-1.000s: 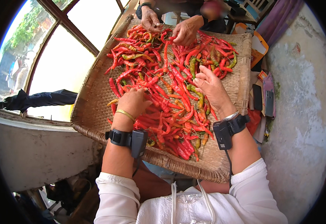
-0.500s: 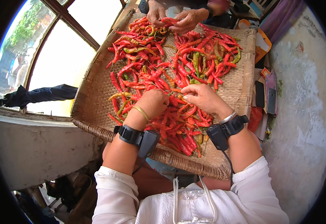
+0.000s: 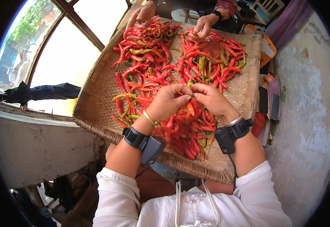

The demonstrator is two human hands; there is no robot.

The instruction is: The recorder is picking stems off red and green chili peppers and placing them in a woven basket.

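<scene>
Over the near middle of a woven tray (image 3: 97, 113), my left hand (image 3: 168, 100) and my right hand (image 3: 214, 101) meet with their fingertips pinched together. Between them an orange-red chili pepper (image 3: 190, 108) points down, its stem end at the fingertips, which partly cover it. Beneath and beyond my hands lie heaps of mostly red chili peppers (image 3: 180, 136), with some green and yellowish ones mixed in. Each of my wrists wears a bangle and a black strapped-on device.
At the tray's far side, another person's hands, one (image 3: 142, 16) at the left and one (image 3: 202, 28) at the right, reach over the peppers. A folded dark umbrella (image 3: 44, 93) lies by the window. Phones (image 3: 275, 106) and papers are beside the right wall (image 3: 304, 121).
My hands have come together, fingertips now meeting at a pepper. The other person's hands have parted, one to each side, and the pepper between them is gone from their fingers.
</scene>
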